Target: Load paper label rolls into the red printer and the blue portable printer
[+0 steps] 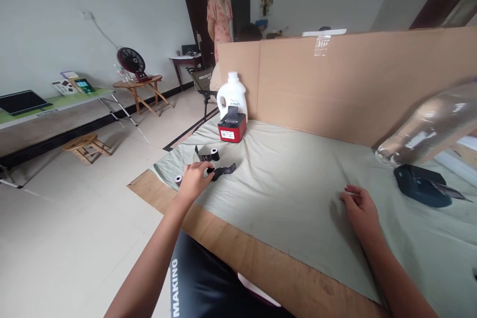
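My left hand (pixel 196 180) is closed around a small paper roll (pixel 209 172) near the table's left end. A dark printed strip (pixel 224 171) trails from that roll over the cloth. Just beyond stands another roll (pixel 214 154) with its own dark strip. A third roll (pixel 178 179) sits left of my left hand, partly hidden by it. My right hand (pixel 360 208) is low over the cloth on the right, fingers loosely curled, with nothing visible in them. A red and black label printer (pixel 232 127) stands farther back, a dark strip rising from its top.
A white jug (pixel 238 90) stands behind the printer. A cardboard panel (pixel 316 84) walls off the table's back. At right are a dark device (pixel 421 185) with a strip and a plastic-wrapped bundle (pixel 428 119). A person (pixel 220 15) stands beyond the panel.
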### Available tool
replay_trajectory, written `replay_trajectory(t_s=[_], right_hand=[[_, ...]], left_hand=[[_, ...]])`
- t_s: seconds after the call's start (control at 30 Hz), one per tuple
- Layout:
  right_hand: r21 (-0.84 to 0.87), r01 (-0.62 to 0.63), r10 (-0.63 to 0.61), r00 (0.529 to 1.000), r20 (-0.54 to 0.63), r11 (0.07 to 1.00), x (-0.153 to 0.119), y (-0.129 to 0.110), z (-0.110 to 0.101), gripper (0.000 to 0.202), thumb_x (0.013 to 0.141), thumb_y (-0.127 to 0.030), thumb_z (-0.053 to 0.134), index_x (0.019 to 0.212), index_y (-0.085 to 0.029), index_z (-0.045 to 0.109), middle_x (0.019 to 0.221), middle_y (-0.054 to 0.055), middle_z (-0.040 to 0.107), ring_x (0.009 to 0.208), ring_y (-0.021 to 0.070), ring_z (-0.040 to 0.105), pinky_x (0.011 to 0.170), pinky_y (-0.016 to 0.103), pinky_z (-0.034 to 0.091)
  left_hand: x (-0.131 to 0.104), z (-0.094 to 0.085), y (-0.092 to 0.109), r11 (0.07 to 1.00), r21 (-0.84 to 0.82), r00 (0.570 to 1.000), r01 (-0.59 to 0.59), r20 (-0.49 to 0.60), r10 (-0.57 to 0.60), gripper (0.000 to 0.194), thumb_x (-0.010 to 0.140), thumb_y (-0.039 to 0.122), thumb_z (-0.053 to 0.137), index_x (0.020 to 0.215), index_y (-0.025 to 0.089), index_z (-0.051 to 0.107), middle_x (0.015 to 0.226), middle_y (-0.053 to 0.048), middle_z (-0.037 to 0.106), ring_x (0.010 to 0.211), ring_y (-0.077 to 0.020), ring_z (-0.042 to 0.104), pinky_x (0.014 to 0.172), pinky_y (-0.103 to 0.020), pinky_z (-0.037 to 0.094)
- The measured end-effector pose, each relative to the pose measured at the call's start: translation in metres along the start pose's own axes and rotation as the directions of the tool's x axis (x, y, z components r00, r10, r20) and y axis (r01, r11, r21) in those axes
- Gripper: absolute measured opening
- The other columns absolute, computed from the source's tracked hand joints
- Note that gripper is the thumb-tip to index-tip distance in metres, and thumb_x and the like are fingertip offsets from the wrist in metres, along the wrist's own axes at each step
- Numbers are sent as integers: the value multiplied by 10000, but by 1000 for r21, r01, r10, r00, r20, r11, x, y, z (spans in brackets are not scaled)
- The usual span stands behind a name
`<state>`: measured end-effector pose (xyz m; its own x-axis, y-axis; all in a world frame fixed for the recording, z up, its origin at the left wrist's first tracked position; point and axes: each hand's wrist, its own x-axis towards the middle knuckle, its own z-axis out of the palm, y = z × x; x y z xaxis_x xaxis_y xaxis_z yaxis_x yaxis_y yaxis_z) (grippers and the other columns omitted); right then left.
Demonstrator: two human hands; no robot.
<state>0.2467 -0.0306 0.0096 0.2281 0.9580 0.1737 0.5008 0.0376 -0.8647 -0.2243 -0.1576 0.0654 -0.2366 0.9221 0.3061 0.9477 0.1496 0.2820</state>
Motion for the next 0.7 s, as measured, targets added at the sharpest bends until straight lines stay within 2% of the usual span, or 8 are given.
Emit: replay_trajectory(t_s=[0.13,0.3,0.43,0.5,0.57,0.63,0.7], right_hand=[[-18,-24,24,1000,0,1000,-1,-2,0,507,697,-505,573,1084,-181,607,842,73,687,680,209,593,631,336,433],[-12,-10,10,1000,-1,1000,-2,-4,0,524,689,-506,583,1088,-169,614,822,75,677,643,204,570,611,344,417],[-8,-11,11,1000,-7,1000,-1,-4,0,540,672,-503,591,1089,-161,616,784,69,664,621,206,558,594,350,410],[-3,-13,13,1000,-3,1000,-1,-3,0,538,677,-500,594,1094,-159,614,792,72,669,626,209,565,597,352,414],[-6,-9,9,1000,-4,1000,-1,-2,0,519,687,-492,594,1090,-164,614,800,74,672,642,215,575,612,356,422],[-14,1,-1,1000,-7,1000,0,-1,0,496,700,-483,597,1086,-171,612,816,81,678,672,229,591,636,367,433],[-18,4,-4,1000,-9,1000,0,0,0,475,707,-474,599,1078,-179,607,831,90,683,715,251,610,662,382,444]], left_hand=[[-25,-17,0,996,-39,996,-84,-13,84,160,944,310,514,1051,241,611,1076,-47,738,953,-239,683,1081,-490,351],[-61,-26,-13,985,-41,983,-165,77,168,204,957,284,472,1075,249,634,1070,-43,753,898,-227,714,1139,-540,331],[-65,-31,-26,975,-20,975,-220,29,220,232,935,306,533,1108,255,679,1139,-72,748,1095,-272,692,1182,-561,324],[-52,-38,-28,971,-26,971,-236,-49,235,255,943,345,554,1146,256,680,1194,-76,735,1176,-278,658,1192,-544,330],[-26,-41,-28,972,-42,968,-231,-105,226,274,952,358,545,1165,248,678,1236,-76,721,1186,-274,652,1147,-489,409],[9,-36,-27,975,-36,974,-218,-73,215,324,937,343,547,1219,239,668,1280,-79,704,1176,-280,659,1068,-437,485],[49,-23,-27,979,-9,978,-204,48,204,422,902,293,558,1312,227,634,1376,-88,653,1214,-295,643,1054,-419,491]])
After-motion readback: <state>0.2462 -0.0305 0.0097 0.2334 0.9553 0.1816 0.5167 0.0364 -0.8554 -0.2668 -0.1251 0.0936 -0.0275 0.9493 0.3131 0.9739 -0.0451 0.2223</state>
